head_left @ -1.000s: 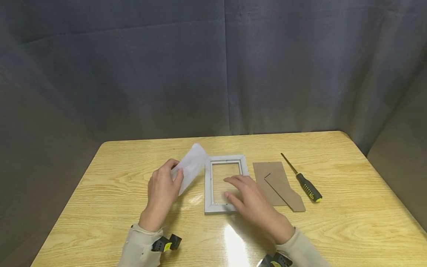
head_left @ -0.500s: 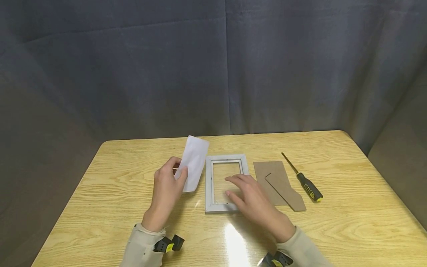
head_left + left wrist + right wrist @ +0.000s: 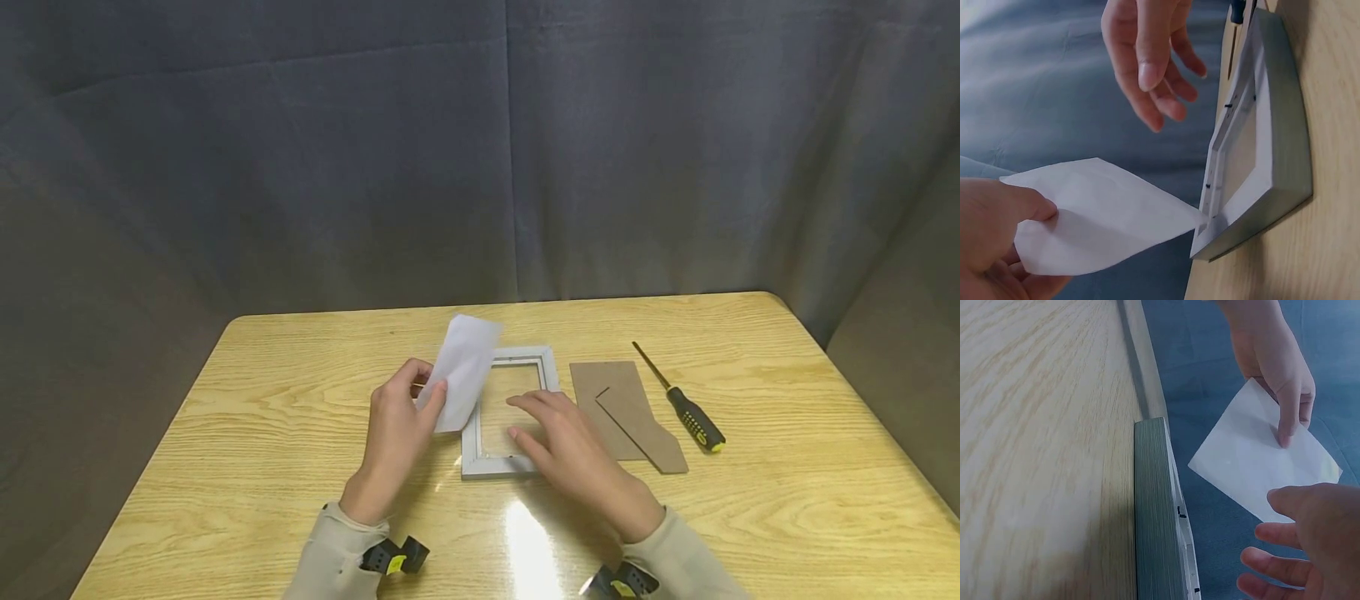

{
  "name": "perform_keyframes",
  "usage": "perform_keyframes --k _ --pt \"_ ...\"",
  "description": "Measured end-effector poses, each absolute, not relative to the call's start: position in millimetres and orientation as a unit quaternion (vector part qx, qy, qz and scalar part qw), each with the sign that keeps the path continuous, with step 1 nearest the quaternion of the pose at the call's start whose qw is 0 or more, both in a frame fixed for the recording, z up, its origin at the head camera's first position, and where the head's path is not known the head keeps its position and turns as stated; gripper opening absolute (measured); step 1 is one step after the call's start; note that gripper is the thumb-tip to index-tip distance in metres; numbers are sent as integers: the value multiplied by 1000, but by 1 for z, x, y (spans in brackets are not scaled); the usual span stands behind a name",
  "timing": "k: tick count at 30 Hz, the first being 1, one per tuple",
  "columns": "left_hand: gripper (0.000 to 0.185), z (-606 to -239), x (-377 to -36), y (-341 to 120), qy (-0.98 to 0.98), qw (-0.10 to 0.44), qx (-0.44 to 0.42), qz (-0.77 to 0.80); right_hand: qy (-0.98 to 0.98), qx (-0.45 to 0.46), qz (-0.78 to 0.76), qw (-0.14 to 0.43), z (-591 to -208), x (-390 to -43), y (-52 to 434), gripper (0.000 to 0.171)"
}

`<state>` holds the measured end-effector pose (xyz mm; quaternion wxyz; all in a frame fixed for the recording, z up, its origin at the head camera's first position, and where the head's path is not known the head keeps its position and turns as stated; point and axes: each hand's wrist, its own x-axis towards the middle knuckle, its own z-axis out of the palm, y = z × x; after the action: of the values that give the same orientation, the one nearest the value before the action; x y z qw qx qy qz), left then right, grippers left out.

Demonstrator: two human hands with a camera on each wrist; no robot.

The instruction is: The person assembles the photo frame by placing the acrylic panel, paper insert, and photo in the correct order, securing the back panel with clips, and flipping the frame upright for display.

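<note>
A white sheet of paper (image 3: pixel 467 367) is pinched between the thumb and fingers of my left hand (image 3: pixel 397 433), tilted up off the table. Its right part overlaps the left side of a grey picture frame (image 3: pixel 471 454) in the head view. The frame lies flat with its inside facing up, and small dark tabs (image 3: pixel 1229 105) line its inner edge in the left wrist view. Over the frame's right side hovers my right hand (image 3: pixel 566 442), fingers relaxed and apart, holding nothing. In the right wrist view its fingers (image 3: pixel 1279 565) are spread near the paper.
Right of the frame lies a brown backing board (image 3: pixel 611 392) with an angled stand leg (image 3: pixel 652 437) on it. Farther right is a screwdriver (image 3: pixel 693 421) with a black and yellow handle. The wooden table (image 3: pixel 262 400) ends at a dark curtain (image 3: pixel 375 167) behind.
My left hand has moved right with the paper, turning its face more upright and bringing it over the frame's left edge. The right hand has stayed almost still.
</note>
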<state>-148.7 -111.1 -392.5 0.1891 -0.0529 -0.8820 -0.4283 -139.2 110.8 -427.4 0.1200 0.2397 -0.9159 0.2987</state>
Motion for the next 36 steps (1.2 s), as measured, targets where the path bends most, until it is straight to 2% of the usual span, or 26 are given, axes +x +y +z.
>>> perform_keyframes --k 19,30,36 --pt "11 -414 -152 -94 -869 128 -25 -477 -917 234 302 115 -428 -140 111 37" --pt "23 -423 -156 -102 -921 122 9 -369 -919 229 300 113 -428 -140 112 37" --pt "33 -425 -158 -106 -924 117 21 -364 -920 227 300 111 -428 -140 112 37"
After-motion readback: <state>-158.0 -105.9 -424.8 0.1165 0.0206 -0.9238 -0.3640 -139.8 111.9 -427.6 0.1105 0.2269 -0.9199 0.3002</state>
